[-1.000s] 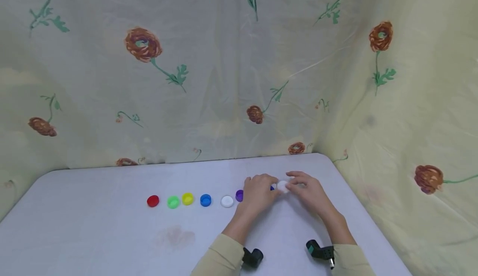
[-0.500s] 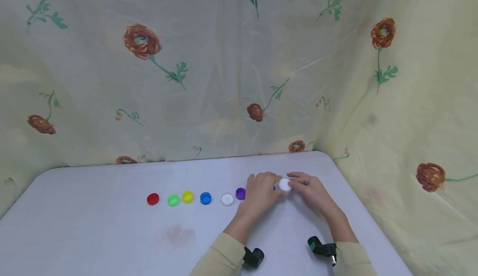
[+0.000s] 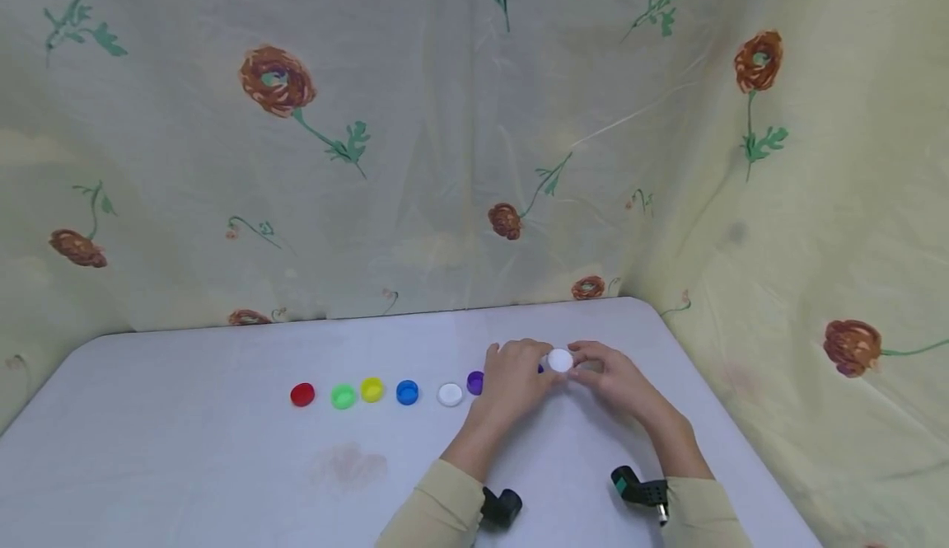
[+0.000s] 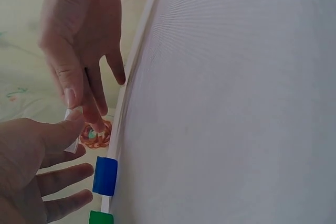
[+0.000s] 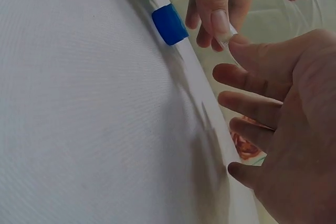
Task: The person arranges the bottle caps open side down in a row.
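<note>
A small round white cap (image 3: pixel 560 361) is held off the table between the two hands. The left hand (image 3: pixel 513 381) pinches its left edge with thumb and forefinger, the other fingers spread. At the cap's right edge, the right hand (image 3: pixel 617 378) has its thumb and forefinger on it. From the left wrist, the cap (image 4: pixel 73 139) appears edge-on as a thin pale strip. Under the hands stand a blue cap (image 4: pixel 105 176) and a green cap (image 4: pixel 101 217), mostly hidden by the left hand in the head view.
Left of the hands, a loose row holds a purple cap (image 3: pixel 475 382), a white cap (image 3: pixel 450 395), a blue cap (image 3: pixel 407 392), a yellow cap (image 3: pixel 372 390), a green cap (image 3: pixel 343 396) and a red cap (image 3: pixel 302 395). Flowered cloth (image 3: pixel 415 227) hangs behind the white table (image 3: pixel 185 449).
Both hands stay at about the same spot with the white cap between them. The cap tilts slightly, and the right fingers shift a little on its edge. The row of caps is unchanged.
</note>
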A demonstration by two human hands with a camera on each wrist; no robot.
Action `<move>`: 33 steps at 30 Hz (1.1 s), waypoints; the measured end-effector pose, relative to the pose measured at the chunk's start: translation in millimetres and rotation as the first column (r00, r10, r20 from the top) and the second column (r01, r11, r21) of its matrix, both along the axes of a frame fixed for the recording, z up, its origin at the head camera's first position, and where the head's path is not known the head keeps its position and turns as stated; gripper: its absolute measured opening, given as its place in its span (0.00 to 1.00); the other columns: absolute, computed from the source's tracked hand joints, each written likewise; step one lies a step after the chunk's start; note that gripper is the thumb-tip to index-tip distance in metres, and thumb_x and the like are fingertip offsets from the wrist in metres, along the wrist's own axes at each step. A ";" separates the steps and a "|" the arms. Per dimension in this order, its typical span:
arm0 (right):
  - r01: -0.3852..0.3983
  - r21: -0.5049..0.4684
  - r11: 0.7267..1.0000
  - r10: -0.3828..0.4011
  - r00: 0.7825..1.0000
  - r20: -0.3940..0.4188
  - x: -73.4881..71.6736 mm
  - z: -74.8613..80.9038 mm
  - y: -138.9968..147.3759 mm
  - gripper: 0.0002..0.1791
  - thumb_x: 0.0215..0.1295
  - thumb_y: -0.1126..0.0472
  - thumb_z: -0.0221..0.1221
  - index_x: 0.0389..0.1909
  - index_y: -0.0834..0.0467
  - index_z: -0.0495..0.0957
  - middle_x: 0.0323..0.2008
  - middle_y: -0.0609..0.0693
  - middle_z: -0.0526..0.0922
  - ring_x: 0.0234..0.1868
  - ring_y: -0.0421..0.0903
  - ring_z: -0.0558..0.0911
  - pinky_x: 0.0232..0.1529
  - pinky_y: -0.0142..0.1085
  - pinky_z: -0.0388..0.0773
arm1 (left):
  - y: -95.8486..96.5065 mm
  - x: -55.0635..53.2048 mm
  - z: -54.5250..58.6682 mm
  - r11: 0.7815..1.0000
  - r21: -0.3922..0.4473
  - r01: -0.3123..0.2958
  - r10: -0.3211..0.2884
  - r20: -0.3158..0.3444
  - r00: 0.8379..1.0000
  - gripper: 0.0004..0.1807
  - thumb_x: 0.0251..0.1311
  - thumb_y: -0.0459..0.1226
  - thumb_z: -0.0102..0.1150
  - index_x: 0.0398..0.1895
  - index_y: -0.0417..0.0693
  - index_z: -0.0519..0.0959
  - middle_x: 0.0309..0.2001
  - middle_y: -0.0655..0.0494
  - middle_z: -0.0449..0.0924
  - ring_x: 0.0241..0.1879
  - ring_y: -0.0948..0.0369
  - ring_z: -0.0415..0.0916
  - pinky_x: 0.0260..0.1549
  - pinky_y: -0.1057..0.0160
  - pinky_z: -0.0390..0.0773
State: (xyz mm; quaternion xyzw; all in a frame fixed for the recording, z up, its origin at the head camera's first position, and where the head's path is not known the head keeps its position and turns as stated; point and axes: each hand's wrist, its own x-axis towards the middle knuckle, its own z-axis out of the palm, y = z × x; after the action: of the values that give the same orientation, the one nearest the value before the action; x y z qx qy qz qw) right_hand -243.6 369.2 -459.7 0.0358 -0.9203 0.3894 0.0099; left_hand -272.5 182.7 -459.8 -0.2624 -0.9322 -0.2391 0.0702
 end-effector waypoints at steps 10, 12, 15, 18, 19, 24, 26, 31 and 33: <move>0.001 0.008 1.000 0.000 0.997 -0.072 2.4 -3.8 0.9 0.20 0.63 0.59 0.64 0.57 0.57 0.80 0.68 0.61 0.73 0.72 0.65 0.65 0.70 0.67 0.56 | -2.1 -0.4 1.5 0.999 -0.032 0.013 -0.011 0.039 0.999 0.21 0.60 0.56 0.64 0.53 0.60 0.84 0.53 0.60 0.86 0.58 0.56 0.79 0.65 0.37 0.66; -0.007 0.010 1.000 0.007 0.997 -0.082 2.4 -3.9 0.4 0.20 0.63 0.60 0.65 0.56 0.57 0.80 0.67 0.62 0.72 0.72 0.66 0.65 0.70 0.67 0.57 | -2.4 -0.4 1.7 0.999 -0.036 0.013 -0.012 0.049 0.999 0.21 0.60 0.56 0.63 0.53 0.60 0.84 0.53 0.59 0.85 0.58 0.56 0.79 0.66 0.37 0.65; -0.010 0.016 1.000 0.012 0.996 -0.088 2.3 -3.5 -0.2 0.20 0.63 0.60 0.65 0.55 0.59 0.81 0.67 0.63 0.72 0.72 0.66 0.65 0.70 0.66 0.57 | -3.1 -0.7 2.0 0.999 -0.044 0.001 0.001 0.046 0.999 0.22 0.59 0.57 0.64 0.53 0.62 0.85 0.53 0.60 0.86 0.55 0.56 0.80 0.63 0.39 0.68; -0.015 0.024 1.000 0.017 0.996 -0.091 2.6 -2.4 -0.9 0.20 0.63 0.59 0.65 0.55 0.59 0.81 0.67 0.63 0.72 0.72 0.67 0.65 0.69 0.66 0.58 | -4.0 -1.6 2.0 0.999 -0.049 -0.022 0.024 0.037 0.999 0.22 0.57 0.59 0.64 0.53 0.65 0.85 0.51 0.60 0.86 0.52 0.55 0.82 0.60 0.42 0.71; -0.015 0.026 1.000 0.017 0.996 -0.092 2.8 -2.1 -1.0 0.20 0.63 0.59 0.65 0.55 0.60 0.81 0.67 0.63 0.72 0.72 0.67 0.65 0.69 0.66 0.58 | -3.8 -2.0 1.9 0.998 -0.055 -0.032 0.033 0.026 0.999 0.23 0.56 0.60 0.65 0.52 0.65 0.85 0.51 0.60 0.87 0.50 0.55 0.82 0.58 0.44 0.72; -0.012 0.022 1.000 0.013 0.997 -0.081 3.3 -4.6 1.0 0.21 0.63 0.59 0.65 0.56 0.60 0.80 0.67 0.62 0.72 0.72 0.66 0.65 0.70 0.66 0.58 | -1.9 -3.2 0.7 0.996 -0.059 -0.063 0.062 -0.013 0.998 0.22 0.52 0.61 0.67 0.47 0.63 0.87 0.47 0.61 0.88 0.46 0.56 0.82 0.56 0.44 0.73; -0.006 0.012 1.000 0.007 0.997 -0.073 3.4 -6.5 2.0 0.21 0.63 0.59 0.65 0.56 0.60 0.80 0.67 0.62 0.72 0.72 0.66 0.65 0.70 0.65 0.57 | -0.9 -3.1 0.1 0.996 -0.060 -0.067 0.067 -0.011 0.998 0.22 0.52 0.60 0.68 0.46 0.63 0.87 0.46 0.60 0.88 0.46 0.56 0.82 0.57 0.44 0.72; 0.017 0.003 1.000 -0.016 0.998 -0.067 1.8 -11.1 2.9 0.19 0.62 0.61 0.65 0.55 0.60 0.81 0.67 0.62 0.73 0.72 0.66 0.65 0.71 0.64 0.57 | 0.8 -2.3 -0.2 0.996 -0.070 -0.059 0.058 -0.008 0.998 0.21 0.55 0.59 0.66 0.47 0.62 0.87 0.47 0.60 0.87 0.48 0.56 0.82 0.58 0.44 0.72; 0.025 0.004 1.000 -0.025 0.997 -0.070 0.6 -12.7 2.8 0.19 0.62 0.62 0.65 0.54 0.60 0.81 0.67 0.62 0.73 0.72 0.65 0.65 0.71 0.63 0.57 | 1.3 -1.9 0.3 0.996 -0.076 -0.046 0.046 0.001 0.999 0.18 0.58 0.56 0.66 0.47 0.61 0.87 0.46 0.60 0.87 0.47 0.56 0.82 0.56 0.45 0.72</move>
State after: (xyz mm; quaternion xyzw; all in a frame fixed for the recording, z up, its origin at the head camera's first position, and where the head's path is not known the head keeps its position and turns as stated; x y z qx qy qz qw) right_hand -243.0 372.0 -472.4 0.0381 -0.9207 0.3855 0.0470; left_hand -274.4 184.0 -459.5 -0.2432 -0.9464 -0.2023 0.0645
